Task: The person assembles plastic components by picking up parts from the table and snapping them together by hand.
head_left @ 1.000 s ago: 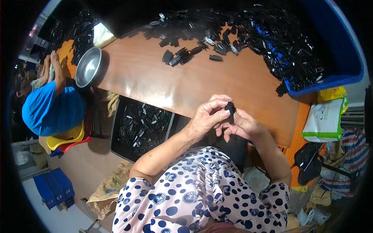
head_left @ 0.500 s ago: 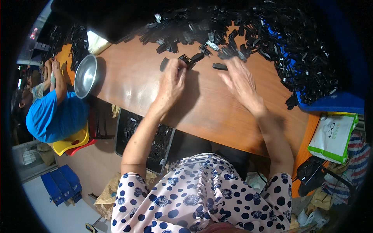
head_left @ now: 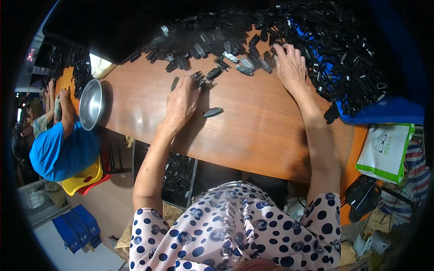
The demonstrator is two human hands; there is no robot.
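Observation:
My left hand point(head_left: 182, 103) rests low over the table, its fingers closed at a small black toothed plastic piece point(head_left: 197, 77). Beside its fingertips, on the left, is another slim black piece point(head_left: 174, 83). An oval black piece point(head_left: 213, 73) lies just past that hand. A single long black piece point(head_left: 213, 112) sits apart on the wood, between my two hands. My right hand point(head_left: 291, 70) reaches to the far right, fingers bent and apart, fingertips at the edge of the heap of black pieces point(head_left: 253, 52). Whatever its fingertips touch is hard to make out.
A blue tray point(head_left: 379, 115) heaped with black pieces stands at the right. On the left of the wooden table point(head_left: 253, 140) is a metal bowl point(head_left: 91, 105). Below the table edge is a dark bin point(head_left: 178, 180). A person in blue point(head_left: 63, 144) sits at the left.
My right hand has moved away and to the right, to the heap. A long black piece now lies on the wood between my hands. The view has shifted slightly.

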